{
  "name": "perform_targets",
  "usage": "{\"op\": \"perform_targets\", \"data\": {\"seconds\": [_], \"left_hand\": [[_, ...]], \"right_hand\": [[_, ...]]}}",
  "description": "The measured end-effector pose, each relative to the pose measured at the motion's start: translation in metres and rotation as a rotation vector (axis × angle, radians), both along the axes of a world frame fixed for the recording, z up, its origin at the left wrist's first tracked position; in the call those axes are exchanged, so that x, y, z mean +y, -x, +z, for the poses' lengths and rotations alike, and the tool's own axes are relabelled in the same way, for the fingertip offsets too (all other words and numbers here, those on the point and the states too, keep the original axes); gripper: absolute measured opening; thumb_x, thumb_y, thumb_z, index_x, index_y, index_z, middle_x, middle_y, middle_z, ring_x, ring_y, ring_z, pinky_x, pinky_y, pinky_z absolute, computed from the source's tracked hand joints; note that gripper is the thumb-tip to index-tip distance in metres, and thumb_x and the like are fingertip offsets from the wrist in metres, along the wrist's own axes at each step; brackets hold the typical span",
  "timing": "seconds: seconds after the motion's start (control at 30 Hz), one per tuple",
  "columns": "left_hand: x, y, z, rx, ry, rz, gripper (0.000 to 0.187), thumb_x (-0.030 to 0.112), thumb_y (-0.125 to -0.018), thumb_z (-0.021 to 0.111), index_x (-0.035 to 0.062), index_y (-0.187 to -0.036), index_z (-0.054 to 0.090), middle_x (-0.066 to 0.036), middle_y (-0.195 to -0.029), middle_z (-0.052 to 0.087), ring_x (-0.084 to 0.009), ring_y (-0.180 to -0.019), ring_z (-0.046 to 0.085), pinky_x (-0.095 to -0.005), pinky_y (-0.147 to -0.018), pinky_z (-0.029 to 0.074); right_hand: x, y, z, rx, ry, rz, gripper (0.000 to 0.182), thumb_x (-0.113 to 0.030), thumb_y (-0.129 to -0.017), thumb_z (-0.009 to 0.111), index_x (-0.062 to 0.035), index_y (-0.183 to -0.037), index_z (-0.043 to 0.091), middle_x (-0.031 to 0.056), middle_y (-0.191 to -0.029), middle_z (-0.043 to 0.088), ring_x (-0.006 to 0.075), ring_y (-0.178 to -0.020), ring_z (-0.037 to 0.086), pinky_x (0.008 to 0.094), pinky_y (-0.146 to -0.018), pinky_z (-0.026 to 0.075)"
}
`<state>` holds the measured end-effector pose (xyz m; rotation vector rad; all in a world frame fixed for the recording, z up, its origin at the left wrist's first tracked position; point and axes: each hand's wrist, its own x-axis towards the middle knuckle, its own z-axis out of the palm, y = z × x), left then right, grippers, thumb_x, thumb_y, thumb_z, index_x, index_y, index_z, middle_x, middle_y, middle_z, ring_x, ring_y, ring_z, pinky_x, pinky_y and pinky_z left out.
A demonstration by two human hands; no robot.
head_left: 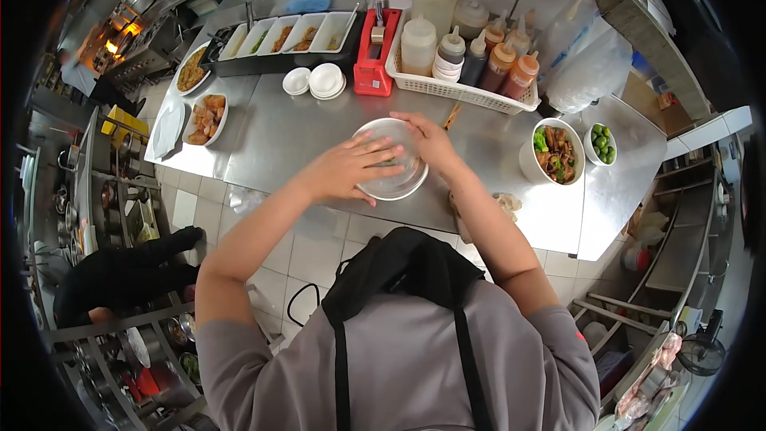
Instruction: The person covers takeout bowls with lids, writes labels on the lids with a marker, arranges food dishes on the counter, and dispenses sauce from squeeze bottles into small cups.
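A round container with a clear lid (389, 186) stands near the front edge of the steel counter. Across its left part lies my left hand (351, 166), palm down with the fingers spread over the lid. My right hand (427, 142) touches the upper right rim, its fingers apart and bent over the edge. What is inside the container is hard to make out through the lid and under the hands. Farther right stands a white bowl of meat and greens (558, 153), touched by neither hand.
Behind are white trays of toppings (291, 36), small white dishes (325, 80), a red holder (375, 76) and a basket of sauce bottles (463, 92). A bowl of green fruit (600, 144) is at right, meat (206, 119) at left. Two people are at far left.
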<state>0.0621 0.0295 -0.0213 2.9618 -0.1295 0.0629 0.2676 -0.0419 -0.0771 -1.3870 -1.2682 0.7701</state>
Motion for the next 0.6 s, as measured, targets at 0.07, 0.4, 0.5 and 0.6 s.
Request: {"op": "perform_targets", "data": {"seconds": [0.07,0.4,0.5,0.6], "left_hand": [[0.008,-0.009,-0.006,0.024,0.001,-0.071,0.082,0.05,-0.067,0.067,0.0193,-0.136,0.037,-0.003,-0.145,0.03,-0.0262,-0.135,0.025,-0.0443,-0.111,0.019],[-0.009,-0.011,-0.012,-0.137,-0.002,-0.014,0.064,0.044,-0.072,0.064,0.026,-0.131,0.045,-0.006,-0.143,0.034,-0.0291,-0.132,0.03,-0.0453,-0.109,0.022],[-0.022,-0.01,-0.023,-0.191,-0.04,0.066,0.057,0.044,-0.074,0.062,0.0264,-0.127,0.049,-0.004,-0.14,0.038,-0.0293,-0.131,0.032,-0.0459,-0.108,0.024],[-0.036,-0.012,-0.027,-0.25,-0.093,0.144,0.054,0.04,-0.074,0.063,0.0255,-0.124,0.052,-0.002,-0.137,0.043,-0.0286,-0.13,0.035,-0.0452,-0.107,0.025]], "right_hand": [[0.001,-0.002,0.009,0.254,0.223,0.079,0.028,-0.01,-0.093,0.04,-0.0067,-0.116,0.057,0.0067,-0.105,0.06,0.0182,-0.084,0.059,0.0335,-0.079,0.047],[0.002,0.006,0.007,0.148,0.181,-0.054,0.029,-0.01,-0.094,0.039,-0.0079,-0.113,0.06,0.0033,-0.084,0.06,0.0079,-0.064,0.052,0.0235,-0.055,0.044],[-0.002,0.009,0.016,0.205,0.217,-0.079,0.028,-0.009,-0.093,0.041,-0.0075,-0.111,0.062,0.0067,-0.09,0.063,0.0122,-0.074,0.055,0.0256,-0.069,0.045],[0.002,0.009,0.006,0.199,0.151,-0.106,0.026,-0.008,-0.092,0.043,-0.0067,-0.109,0.063,0.0108,-0.095,0.066,0.0168,-0.083,0.058,0.0279,-0.076,0.045]]}}
